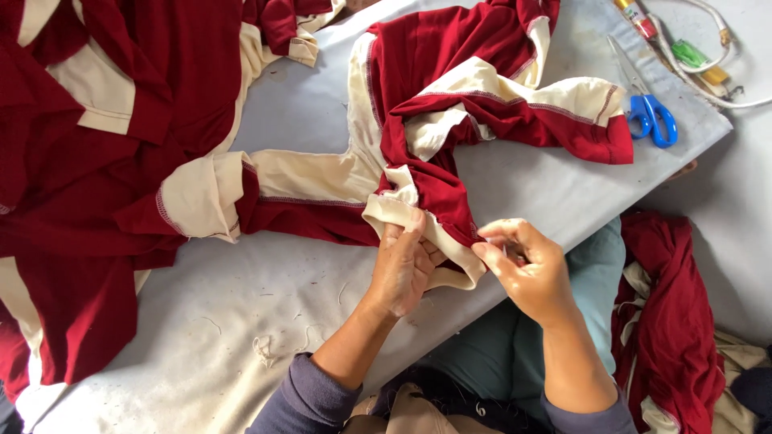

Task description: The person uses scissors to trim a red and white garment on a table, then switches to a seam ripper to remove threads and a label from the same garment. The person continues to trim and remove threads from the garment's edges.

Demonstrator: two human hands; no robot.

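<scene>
Both hands (466, 265) on garment (450, 120) hem at table edge (563, 233)

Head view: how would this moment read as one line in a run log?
left hand: pinching cream cuff of red garment | right hand: gripping same hem edge | blue scissors: lying untouched on table

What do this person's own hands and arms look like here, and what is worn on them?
Both hands are bare: the left hand and the right hand show no gloves, and no rings or watch can be seen. The forearms are uncovered, with greyish-purple long sleeves of soft knit fabric pushed up toward the elbows on both arms.
</scene>
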